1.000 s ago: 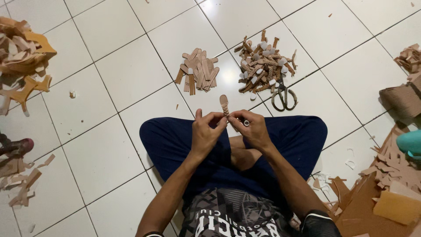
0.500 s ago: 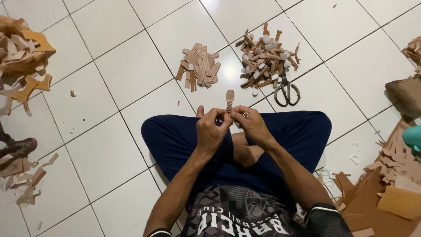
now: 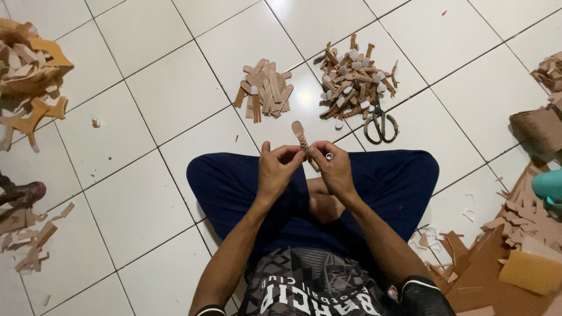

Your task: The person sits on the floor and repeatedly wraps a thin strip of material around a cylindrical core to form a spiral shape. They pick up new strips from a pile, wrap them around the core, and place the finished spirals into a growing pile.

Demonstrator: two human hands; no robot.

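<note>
A small braided tan strip [image 3: 300,136] stands upright at the centre of the frame, its rounded tip pointing toward the top, pinched at its lower end between both hands. The left hand [image 3: 276,169] closes its grip on the strip from the left with thumb and fingertips, and the right hand [image 3: 331,167] meets it from the right, its grip likewise narrow on the same strip — the two hands touch each other just above the crossed legs in dark blue trousers [image 3: 234,181]. Beyond the hands, on the white tiled floor [image 3: 146,93], a pile of flat tan strips [image 3: 264,89] lies up and left of the strip, and a larger heap of braided pieces [image 3: 354,79] with pale ends lies up and right. A pair of scissors [image 3: 380,124] rests just below that heap, handles toward the person. Further out, tan offcuts [image 3: 29,64] crowd the upper left edge, more scraps [image 3: 29,234] lie at the lower left, and sheets and trimmings of brown material [image 3: 503,263] fill the lower right — with a turquoise object [image 3: 549,186] at the right edge.
</note>
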